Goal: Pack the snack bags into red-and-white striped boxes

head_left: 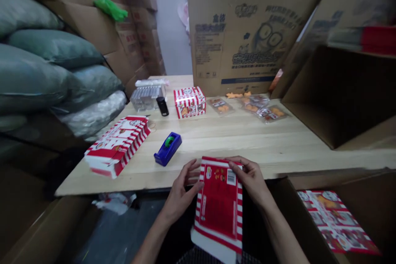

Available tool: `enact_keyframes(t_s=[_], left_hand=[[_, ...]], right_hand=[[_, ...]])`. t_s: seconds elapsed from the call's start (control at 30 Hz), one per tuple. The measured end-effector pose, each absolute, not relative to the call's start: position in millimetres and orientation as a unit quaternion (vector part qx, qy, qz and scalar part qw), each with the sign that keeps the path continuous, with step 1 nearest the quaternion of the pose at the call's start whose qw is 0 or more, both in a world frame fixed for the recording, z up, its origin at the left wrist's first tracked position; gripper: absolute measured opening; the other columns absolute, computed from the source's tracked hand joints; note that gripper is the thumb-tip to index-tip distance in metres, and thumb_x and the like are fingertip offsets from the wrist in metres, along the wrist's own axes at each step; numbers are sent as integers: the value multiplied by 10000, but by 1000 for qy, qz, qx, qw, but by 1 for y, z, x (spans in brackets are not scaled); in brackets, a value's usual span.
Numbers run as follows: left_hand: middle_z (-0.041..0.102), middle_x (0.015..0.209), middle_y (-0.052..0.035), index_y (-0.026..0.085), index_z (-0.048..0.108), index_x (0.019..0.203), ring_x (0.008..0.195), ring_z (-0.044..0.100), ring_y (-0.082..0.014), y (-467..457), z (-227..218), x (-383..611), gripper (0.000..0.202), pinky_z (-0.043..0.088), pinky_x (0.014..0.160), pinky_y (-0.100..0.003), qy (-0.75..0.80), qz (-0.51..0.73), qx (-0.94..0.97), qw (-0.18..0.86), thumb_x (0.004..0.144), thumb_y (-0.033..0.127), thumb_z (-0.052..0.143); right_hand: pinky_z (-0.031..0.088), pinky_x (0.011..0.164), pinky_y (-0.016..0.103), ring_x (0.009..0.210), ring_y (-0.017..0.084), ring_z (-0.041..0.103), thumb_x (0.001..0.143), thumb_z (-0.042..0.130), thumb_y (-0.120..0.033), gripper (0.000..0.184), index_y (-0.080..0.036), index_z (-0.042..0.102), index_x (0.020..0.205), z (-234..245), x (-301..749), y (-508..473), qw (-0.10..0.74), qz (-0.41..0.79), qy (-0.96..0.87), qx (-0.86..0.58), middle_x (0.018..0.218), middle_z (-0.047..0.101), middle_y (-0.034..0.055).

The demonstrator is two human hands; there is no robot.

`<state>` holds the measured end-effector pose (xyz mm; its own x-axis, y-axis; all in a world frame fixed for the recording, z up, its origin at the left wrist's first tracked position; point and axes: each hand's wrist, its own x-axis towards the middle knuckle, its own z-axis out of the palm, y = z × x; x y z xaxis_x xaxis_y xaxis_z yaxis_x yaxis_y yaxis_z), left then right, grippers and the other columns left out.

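Note:
A red-and-white striped carton (219, 206) is held upright, tilted toward me, just off the front edge of the table, its red panel with a barcode facing me. At its upper right corner, my right hand (254, 179) grips it, thumb on the front and fingers behind. My left hand (185, 194) has its thumb against the left edge, with its fingers curled beside and partly behind the carton. The lower end of the carton shows a white flap. Past my hands lies a blue tape dispenser (167, 149) with a green roll.
A long striped carton (119, 144) lies at the left, and a closed striped box (189, 102) stands farther back. Near it are a black cylinder (162, 106), clear plastic trays (145, 97) and flat packets (272, 113). An open cardboard box (340, 99) stands right; another holds printed cartons (338, 220).

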<state>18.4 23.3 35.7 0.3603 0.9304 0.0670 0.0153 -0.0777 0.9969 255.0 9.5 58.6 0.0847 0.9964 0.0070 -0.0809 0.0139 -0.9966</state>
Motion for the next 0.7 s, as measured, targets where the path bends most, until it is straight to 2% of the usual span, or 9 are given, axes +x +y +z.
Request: enact_keyframes(t_s=[0.07, 0.17, 0.23, 0.33, 0.47, 0.53, 0.57, 0.63, 0.7], left_hand=[[628, 1327, -144, 280, 417, 1473, 1092, 670, -256, 36, 24, 22, 647, 536, 944, -421, 370, 418, 523, 644, 881, 323, 674], [671, 1260, -162, 177, 576, 1346, 1170, 635, -306, 67, 10, 28, 575, 506, 997, -438, 378, 428, 470, 673, 830, 390, 713], [663, 1288, -163, 148, 629, 1283, 1232, 597, -328, 91, 0, 29, 566, 482, 1034, -446, 419, 437, 459, 650, 803, 433, 721], [650, 1321, -154, 143, 620, 1295, 1263, 579, -322, 125, -19, 27, 593, 485, 1033, -427, 484, 427, 476, 597, 809, 475, 690], [665, 1297, -150, 149, 638, 1271, 1196, 628, -316, 154, -45, 23, 602, 533, 963, -400, 540, 402, 526, 519, 814, 540, 636], [664, 1298, -147, 166, 641, 1266, 1165, 646, -315, 161, -53, 24, 595, 555, 926, -397, 553, 400, 540, 492, 813, 551, 619], [661, 1303, -143, 179, 638, 1269, 1159, 650, -314, 163, -54, 25, 582, 560, 918, -401, 556, 398, 545, 484, 820, 549, 608], [659, 1307, -131, 204, 634, 1270, 1160, 648, -312, 167, -55, 26, 541, 549, 942, -424, 563, 390, 558, 469, 845, 532, 575], [663, 1299, -121, 219, 635, 1266, 1169, 640, -308, 171, -55, 29, 499, 516, 994, -453, 570, 383, 577, 443, 869, 507, 544]], right_hand=[[589, 647, 347, 693, 216, 717, 835, 691, -542, 388, -208, 744, 1026, 47, 261, 30, 568, 463, -438, -521, 875, 780, 69], [596, 685, 358, 754, 233, 727, 840, 639, -603, 461, -191, 746, 1017, 29, 270, 68, 554, 395, -484, -551, 900, 780, 80], [593, 755, 374, 851, 246, 727, 852, 632, -562, 451, -177, 737, 1063, 18, 279, 100, 524, 362, -515, -574, 956, 774, 93], [528, 954, 437, 1093, 266, 667, 882, 617, -365, 409, -172, 659, 1240, 7, 299, 164, 462, 275, -560, -631, 1187, 711, 125], [226, 1196, 521, 1472, 321, 292, 830, 605, -74, 556, -142, 550, 1379, 3, 322, 264, 329, 147, -630, -688, 1550, 398, 178], [101, 1216, 557, 1518, 335, 141, 817, 616, -19, 612, -151, 519, 1407, 1, 327, 311, 252, 100, -666, -694, 1608, 291, 168], [89, 1212, 577, 1519, 342, 130, 834, 629, -36, 605, -164, 508, 1413, 0, 328, 332, 215, 81, -682, -694, 1616, 275, 157], [189, 1184, 608, 1476, 349, 254, 897, 648, -154, 526, -191, 506, 1402, -2, 331, 365, 146, 50, -706, -691, 1588, 330, 136], [372, 1097, 588, 1344, 322, 457, 942, 631, -291, 437, -201, 530, 1358, -5, 335, 387, 82, 32, -722, -686, 1487, 459, 115]])
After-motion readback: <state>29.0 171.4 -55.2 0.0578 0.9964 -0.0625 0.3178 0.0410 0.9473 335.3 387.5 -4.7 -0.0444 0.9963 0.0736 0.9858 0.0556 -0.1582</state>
